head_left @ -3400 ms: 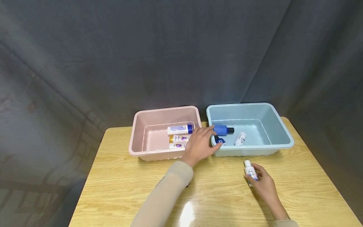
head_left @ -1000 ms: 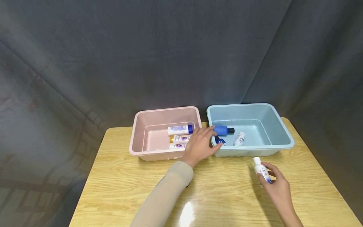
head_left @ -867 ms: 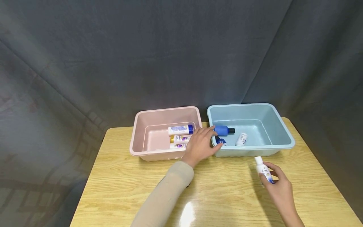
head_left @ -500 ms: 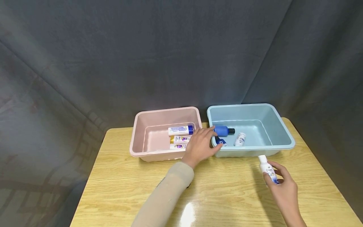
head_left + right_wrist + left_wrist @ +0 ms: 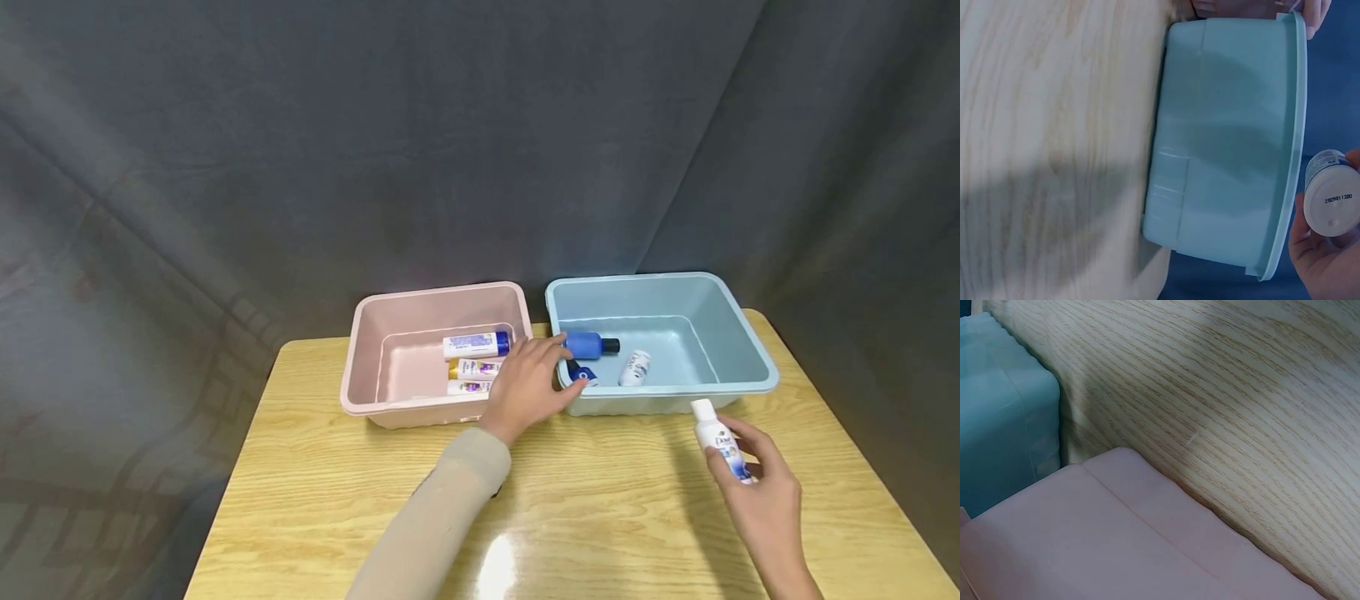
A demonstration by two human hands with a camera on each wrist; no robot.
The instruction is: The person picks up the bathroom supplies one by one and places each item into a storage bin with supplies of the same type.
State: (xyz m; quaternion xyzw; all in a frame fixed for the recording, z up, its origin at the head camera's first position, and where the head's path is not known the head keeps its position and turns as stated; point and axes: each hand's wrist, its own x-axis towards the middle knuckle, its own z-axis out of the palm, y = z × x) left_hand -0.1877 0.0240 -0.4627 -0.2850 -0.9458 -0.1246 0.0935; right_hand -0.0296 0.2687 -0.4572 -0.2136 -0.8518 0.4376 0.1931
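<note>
My right hand point(image 5: 768, 492) grips a small white Dove bottle point(image 5: 723, 446) with a white cap and blue lower label. It is held tilted above the table, in front of the blue bin point(image 5: 667, 390). In the right wrist view the bottle's printed round base point(image 5: 1334, 200) faces the camera. My left hand point(image 5: 528, 383) lies over the adjoining edges of the pink bin point(image 5: 420, 405) and the blue bin, thumb and fingers spread at the blue bin's left front corner. Inside the blue bin lie a blue bottle point(image 5: 583, 345), a dark blue bottle point(image 5: 582, 374) and another white Dove bottle point(image 5: 635, 368).
The pink bin holds a white tube with blue cap point(image 5: 474, 345), a gold-capped tube point(image 5: 474, 369) and a white tube point(image 5: 468, 387), partly hidden by my left hand. Both bins stand along the back of the wooden table point(image 5: 600, 500), before a dark curtain point(image 5: 450, 150).
My right hand has moved rightward with the Dove bottle, which has risen and tilted more. The left hand and both bins have kept their places.
</note>
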